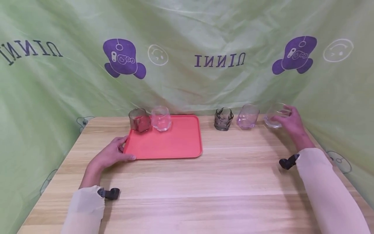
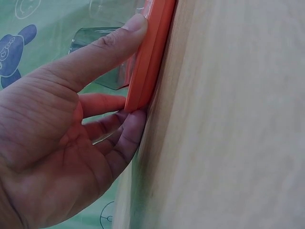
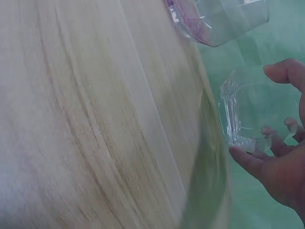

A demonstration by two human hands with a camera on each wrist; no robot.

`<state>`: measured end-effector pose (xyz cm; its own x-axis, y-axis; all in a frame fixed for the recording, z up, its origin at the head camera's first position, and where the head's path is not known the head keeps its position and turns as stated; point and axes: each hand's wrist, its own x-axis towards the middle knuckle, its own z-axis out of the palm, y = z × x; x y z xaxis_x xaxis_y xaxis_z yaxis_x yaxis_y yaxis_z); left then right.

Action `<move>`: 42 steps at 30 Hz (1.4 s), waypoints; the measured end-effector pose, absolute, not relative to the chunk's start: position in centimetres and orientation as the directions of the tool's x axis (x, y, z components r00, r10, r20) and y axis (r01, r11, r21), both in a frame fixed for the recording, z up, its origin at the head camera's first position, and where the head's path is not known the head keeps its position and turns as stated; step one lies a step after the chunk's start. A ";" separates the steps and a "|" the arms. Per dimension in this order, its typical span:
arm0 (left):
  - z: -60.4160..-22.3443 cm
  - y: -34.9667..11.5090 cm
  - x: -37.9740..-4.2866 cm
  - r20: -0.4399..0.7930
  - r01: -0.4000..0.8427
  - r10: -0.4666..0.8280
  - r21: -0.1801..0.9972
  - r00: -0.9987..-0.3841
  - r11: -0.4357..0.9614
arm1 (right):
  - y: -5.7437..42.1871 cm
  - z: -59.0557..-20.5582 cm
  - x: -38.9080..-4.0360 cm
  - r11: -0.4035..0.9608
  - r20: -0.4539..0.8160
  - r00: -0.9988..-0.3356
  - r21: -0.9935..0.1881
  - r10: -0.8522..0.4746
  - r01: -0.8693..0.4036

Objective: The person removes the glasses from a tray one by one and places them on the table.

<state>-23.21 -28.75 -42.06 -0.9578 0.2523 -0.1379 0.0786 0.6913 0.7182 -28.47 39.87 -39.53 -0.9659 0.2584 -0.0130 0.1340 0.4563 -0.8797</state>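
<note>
In the head view, my left hand (image 1: 112,153) holds the near left corner of a red tray (image 1: 175,143). The left wrist view shows the thumb along the rim of the tray (image 2: 148,62) and fingertips at its underside. A dark-tinted glass (image 1: 139,120) and a clear glass (image 1: 161,119) stand on the tray's far left part. At the far right, my right hand (image 1: 293,122) grips another clear glass (image 1: 273,114), thumb and fingers around its sides. That glass (image 3: 238,109) is close to the tabletop's far edge in the right wrist view.
Left of the gripped glass stand a purple-tinted glass (image 1: 248,117) and a grey faceted glass (image 1: 223,119), in a row along the back. A green printed curtain (image 1: 175,87) hangs behind and beside the wooden table (image 1: 187,188).
</note>
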 end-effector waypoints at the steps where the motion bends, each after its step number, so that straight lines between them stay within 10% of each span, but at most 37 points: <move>1: -42.1 -28.7 -23.2 -0.138 0.079 0.253 0.717 -0.958 0.692 | 40.0 -39.6 -28.5 0.456 -0.016 -0.965 -0.879 0.263 0.139; 42: -42.0 -28.9 -23.3 -0.139 0.079 0.257 0.724 -0.956 0.685 | 40.2 -41.0 -28.7 0.450 -0.019 -0.958 -0.880 0.286 0.152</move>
